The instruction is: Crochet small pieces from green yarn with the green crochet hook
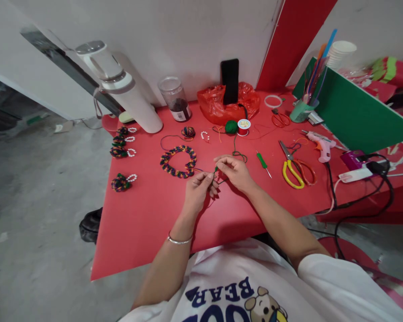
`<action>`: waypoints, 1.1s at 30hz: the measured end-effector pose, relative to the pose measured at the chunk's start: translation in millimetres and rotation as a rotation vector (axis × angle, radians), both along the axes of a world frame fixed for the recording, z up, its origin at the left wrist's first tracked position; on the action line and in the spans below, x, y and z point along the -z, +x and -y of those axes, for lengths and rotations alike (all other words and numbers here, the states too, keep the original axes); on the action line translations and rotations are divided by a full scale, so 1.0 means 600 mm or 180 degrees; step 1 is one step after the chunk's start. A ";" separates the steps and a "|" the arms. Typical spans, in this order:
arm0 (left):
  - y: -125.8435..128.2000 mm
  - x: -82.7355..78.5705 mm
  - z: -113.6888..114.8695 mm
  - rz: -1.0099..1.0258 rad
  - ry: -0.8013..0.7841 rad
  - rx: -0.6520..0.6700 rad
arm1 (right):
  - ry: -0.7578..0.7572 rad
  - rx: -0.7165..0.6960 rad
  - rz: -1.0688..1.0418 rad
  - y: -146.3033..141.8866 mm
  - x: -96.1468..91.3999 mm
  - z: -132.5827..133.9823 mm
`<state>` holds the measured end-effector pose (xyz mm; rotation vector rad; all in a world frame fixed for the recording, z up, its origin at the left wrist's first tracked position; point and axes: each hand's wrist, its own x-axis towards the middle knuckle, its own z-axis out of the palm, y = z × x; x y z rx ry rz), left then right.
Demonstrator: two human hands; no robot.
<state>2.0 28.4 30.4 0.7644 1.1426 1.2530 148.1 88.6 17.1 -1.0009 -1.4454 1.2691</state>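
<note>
Green yarn (pixel 216 169), a short dark worked length, sits between the two hands, just above the red table (pixel 147 228) and near its middle. Left hand (pixel 199 187): forearm rising from the lower edge and leaning right, thumb and forefinger pinched together on the yarn's lower part, other fingers curled loosely below. Right hand (pixel 235 173): forearm slanting in from the lower right, wrist bent inward, thumb and forefinger closed to a pinch at the yarn's upper end. Silver bracelet (pixel 179 242) on the left wrist. Left of the hands, a multicoloured braided ring (pixel 164 163) lies flat; to the right, a green-handled hook (pixel 263 163), then scissors (pixel 290 157) with yellow and orange handles. Beyond the hands, a green yarn ball (pixel 231 127) beside a thread spool (pixel 244 125); print on the spool top too small to read. Further back, a dark phone (pixel 230 80) stands upright against a red plastic bag (pixel 211 105). Clear jar (pixel 180 109) with dark contents carries a white label, illegible from here. White shirt (pixel 221 264) shows "BEAR", upside down in view, with larger letters cut off at the bottom edge beside a cartoon bear (pixel 265 308).
</note>
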 end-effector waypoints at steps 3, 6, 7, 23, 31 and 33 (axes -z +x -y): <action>0.000 0.004 -0.001 -0.0029 0.0020 -0.0025 | 0.0008 0.0040 0.0022 0.001 0.002 -0.002; 0.001 0.006 -0.001 -0.0007 0.0032 0.0021 | 0.0053 -0.0020 0.0044 0.001 0.000 -0.001; 0.001 0.005 0.000 0.0040 0.0030 0.0054 | 0.0063 -0.0053 0.0059 0.000 -0.001 0.000; 0.002 -0.002 -0.004 0.0364 -0.0104 0.0040 | 0.0017 -0.0273 0.0320 -0.002 -0.014 0.010; -0.002 0.001 -0.002 0.0457 -0.0169 0.0081 | 0.0110 -0.0184 0.0343 -0.003 -0.012 0.009; -0.002 0.002 -0.002 0.0455 -0.0197 0.0118 | 0.0109 -0.0189 0.0354 -0.003 -0.012 0.008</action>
